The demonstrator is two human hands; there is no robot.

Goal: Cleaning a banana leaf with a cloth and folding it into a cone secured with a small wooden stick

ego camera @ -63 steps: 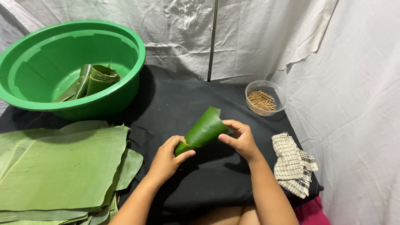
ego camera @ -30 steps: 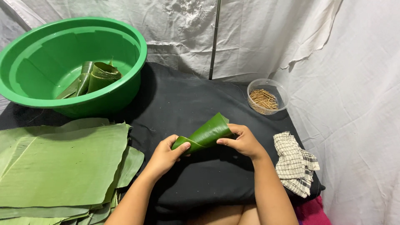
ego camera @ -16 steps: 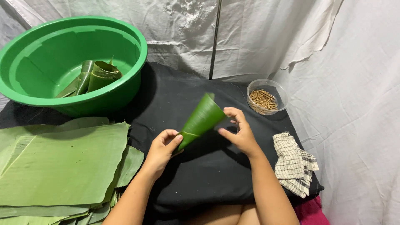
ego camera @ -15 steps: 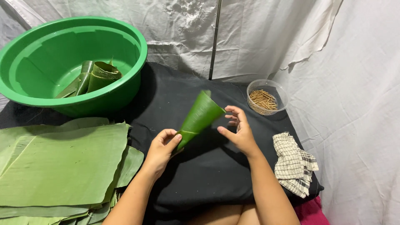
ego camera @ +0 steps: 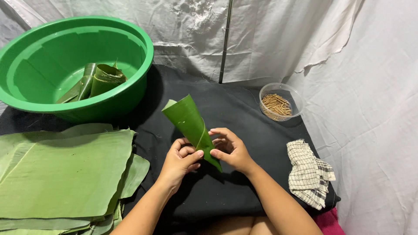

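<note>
Here, black cloth point(ego camera: 244, 109) over the table, white sheets point(ego camera: 305, 35) behind

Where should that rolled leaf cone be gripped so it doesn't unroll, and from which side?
Probably best at the narrow lower end of the leaf cone, where the overlapping edge runs down to the tip. Come in from both sides, as the left hand and right hand do, thumbs pressing the seam. The wide mouth points up and away, open and easily crushed, so leave it free.
</note>
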